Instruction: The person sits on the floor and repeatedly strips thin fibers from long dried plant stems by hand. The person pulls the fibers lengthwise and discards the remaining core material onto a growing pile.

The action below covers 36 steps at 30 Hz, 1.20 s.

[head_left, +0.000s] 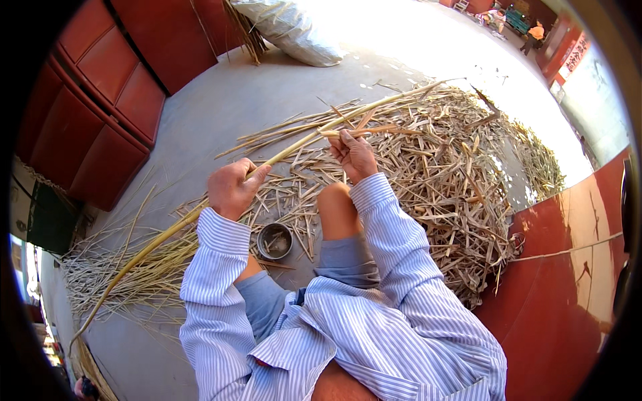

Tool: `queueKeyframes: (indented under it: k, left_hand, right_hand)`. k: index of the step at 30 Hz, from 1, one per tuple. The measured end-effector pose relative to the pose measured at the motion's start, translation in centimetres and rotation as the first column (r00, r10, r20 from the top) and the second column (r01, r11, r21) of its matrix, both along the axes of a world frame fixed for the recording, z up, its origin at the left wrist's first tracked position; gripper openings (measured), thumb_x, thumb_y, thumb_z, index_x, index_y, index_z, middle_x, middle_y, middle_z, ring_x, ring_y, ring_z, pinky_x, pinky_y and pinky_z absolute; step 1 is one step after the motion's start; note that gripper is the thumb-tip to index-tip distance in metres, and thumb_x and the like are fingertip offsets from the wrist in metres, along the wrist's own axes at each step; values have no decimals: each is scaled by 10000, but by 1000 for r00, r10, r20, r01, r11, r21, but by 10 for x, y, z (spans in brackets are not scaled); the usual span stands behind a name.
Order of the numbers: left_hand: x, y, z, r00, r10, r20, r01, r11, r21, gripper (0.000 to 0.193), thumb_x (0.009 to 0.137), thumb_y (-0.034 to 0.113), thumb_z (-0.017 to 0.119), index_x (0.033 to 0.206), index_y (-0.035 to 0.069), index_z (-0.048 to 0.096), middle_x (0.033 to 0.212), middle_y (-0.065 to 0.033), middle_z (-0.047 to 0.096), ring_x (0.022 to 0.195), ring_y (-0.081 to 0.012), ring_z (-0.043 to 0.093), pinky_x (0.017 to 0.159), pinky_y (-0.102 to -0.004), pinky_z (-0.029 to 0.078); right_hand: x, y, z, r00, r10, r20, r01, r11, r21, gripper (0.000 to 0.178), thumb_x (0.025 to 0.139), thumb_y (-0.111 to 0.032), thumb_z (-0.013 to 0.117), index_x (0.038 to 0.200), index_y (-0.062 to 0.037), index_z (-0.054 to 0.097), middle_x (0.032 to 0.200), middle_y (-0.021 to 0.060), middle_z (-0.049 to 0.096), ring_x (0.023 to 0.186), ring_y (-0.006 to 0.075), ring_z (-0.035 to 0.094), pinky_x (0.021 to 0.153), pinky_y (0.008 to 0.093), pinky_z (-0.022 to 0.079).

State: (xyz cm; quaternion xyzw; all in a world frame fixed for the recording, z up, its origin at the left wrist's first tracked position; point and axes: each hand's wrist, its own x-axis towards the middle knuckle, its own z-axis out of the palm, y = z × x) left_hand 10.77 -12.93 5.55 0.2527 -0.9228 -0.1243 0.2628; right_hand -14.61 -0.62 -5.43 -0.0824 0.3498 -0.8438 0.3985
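Note:
A long, pale yellow stalk (284, 153) runs slantwise across my front, from the lower left to the upper right. My left hand (234, 188) is closed around its middle, thumb lying along it. Just beyond, my right hand (354, 155) pinches a dry tan husk strip (381, 129) between thumb and fingers, close against the stalk. The strip sticks out to the right. Whether its base is still joined to the stalk, I cannot tell. Below my left hand, a small round metal bowl (275, 255) stands on the floor between my legs.
Dry husks (468, 187) lie heaped at the right. Thin peeled stalks (127, 284) spread over the floor at the left. A white sack (294, 37) and red panels (107, 73) stand at the back. Another red panel (555, 321) is near right. Far off is a person in orange (536, 32).

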Motion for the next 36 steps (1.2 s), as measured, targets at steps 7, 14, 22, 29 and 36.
queueKeyframes:
  k: [7, 14, 22, 29, 36]
  left_hand:
    - [-34, 48, -10, 983, -96, 155, 120, 981, -151, 400, 826, 434, 669, 707, 55, 626, 672, -129, 623, 638, -331, 605, 551, -443, 439]
    - [-59, 43, -27, 987, -79, 140, 115, 956, -271, 404, 833, 402, 675, 674, 46, 569, 640, -151, 603, 635, -355, 608, 550, -451, 457]
    - [-49, 51, -37, 981, -133, 140, 162, 962, -220, 417, 836, 411, 670, 683, 50, 527, 640, -138, 586, 602, -355, 587, 520, -447, 433]
    - [-25, 64, -35, 973, -151, 172, 181, 967, -178, 347, 822, 389, 679, 718, 69, 595, 693, -141, 627, 624, -349, 601, 552, -442, 448]
    - [108, 24, -7, 984, -55, 167, 66, 996, -63, 243, 749, 228, 778, 732, 61, 602, 612, -94, 597, 556, -293, 564, 549, -383, 412]
  right_hand:
    - [-11, 67, -43, 993, -89, 74, 70, 970, 234, 101, 960, -133, 577, 1028, -59, 568, 869, 58, 683, 735, 131, 676, 631, 261, 560]
    - [39, 139, -35, 916, -361, -175, 388, 908, 156, 124, 944, -136, 613, 1020, -66, 544, 885, 51, 641, 797, 149, 667, 718, 279, 579]
    - [-13, 210, -63, 971, -185, -152, 236, 637, 734, 667, 890, -363, 686, 1326, 60, 409, 1195, 193, 550, 1053, 290, 596, 889, 429, 518]
    - [17, 81, -20, 994, 97, 52, -97, 995, -2, 192, 952, -186, 602, 1061, -33, 559, 968, 84, 658, 849, 149, 652, 682, 262, 563]
    - [-104, 127, -46, 968, -166, 185, 164, 986, 26, 181, 977, -174, 553, 999, 1, 589, 930, 98, 658, 867, 193, 663, 728, 276, 590]
